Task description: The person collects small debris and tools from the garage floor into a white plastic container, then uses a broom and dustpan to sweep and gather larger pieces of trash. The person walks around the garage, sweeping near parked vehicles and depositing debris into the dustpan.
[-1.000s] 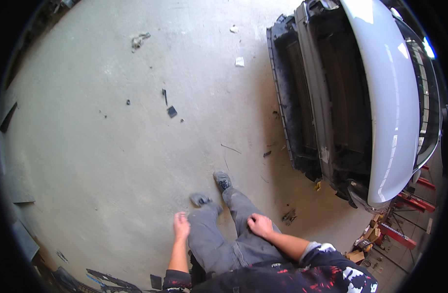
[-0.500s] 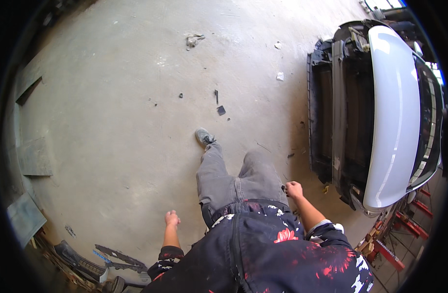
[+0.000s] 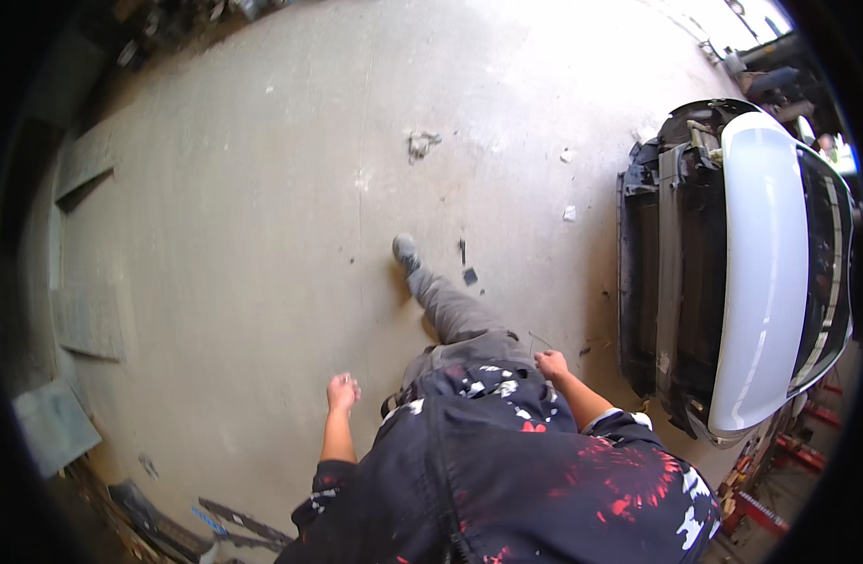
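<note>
My left hand (image 3: 342,391) hangs at my left side over the concrete floor (image 3: 234,282), its fingers loosely curled in with nothing seen in them. On the other side, my right hand (image 3: 550,365) is near my right hip, closed like a loose fist and apart from any object. A white car (image 3: 765,282) stands to my right, its front bumper off. The bare crossbar (image 3: 669,273) and dark radiator area face me. One leg in grey trousers (image 3: 460,305) is stretched forward, its shoe (image 3: 405,249) ahead of me; the other leg is mostly hidden.
A small black square piece (image 3: 470,276) and a thin dark strip (image 3: 462,251) lie ahead. Further off are a crumpled scrap (image 3: 422,144) and white bits of litter (image 3: 569,213). Panels (image 3: 55,428) lean at the left; dark car trim (image 3: 239,520) lies at lower left. Red metal stands (image 3: 762,515) are at lower right.
I have stepped forward, one leg now extended. My left hand has swung forward, while my right has drawn slightly left. The floor litter and the car appear lower in view.
</note>
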{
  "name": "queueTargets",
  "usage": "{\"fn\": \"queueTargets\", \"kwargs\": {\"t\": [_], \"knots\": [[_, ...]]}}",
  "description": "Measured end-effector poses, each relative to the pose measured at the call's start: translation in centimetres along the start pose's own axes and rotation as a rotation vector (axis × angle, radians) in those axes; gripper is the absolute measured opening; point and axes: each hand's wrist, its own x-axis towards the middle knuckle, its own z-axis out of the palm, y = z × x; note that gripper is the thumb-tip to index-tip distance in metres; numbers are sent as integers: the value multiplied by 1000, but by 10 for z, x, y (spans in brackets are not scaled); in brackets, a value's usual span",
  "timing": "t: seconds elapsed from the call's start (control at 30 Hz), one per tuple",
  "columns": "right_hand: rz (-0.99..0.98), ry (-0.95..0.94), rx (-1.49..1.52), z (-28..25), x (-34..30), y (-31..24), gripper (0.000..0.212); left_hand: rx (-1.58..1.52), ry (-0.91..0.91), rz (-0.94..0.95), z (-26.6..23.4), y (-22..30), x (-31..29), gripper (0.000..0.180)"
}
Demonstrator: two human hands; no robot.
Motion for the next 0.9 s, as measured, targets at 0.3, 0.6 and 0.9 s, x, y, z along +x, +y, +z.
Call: {"fn": "queueTargets", "kwargs": {"t": [0.3, 0.6, 0.9], "knots": [[-170, -143, -363, 113, 75, -248, 23, -188, 189, 99, -85, 44, 4, 5], [-644, -392, -233, 236, -33, -499, 24, -479, 494, -159, -68, -81, -10, 25], [-949, -501, -1570, 349, 29, -392, 15, -698, 685, -338, -90, -219, -60, 29]]}}
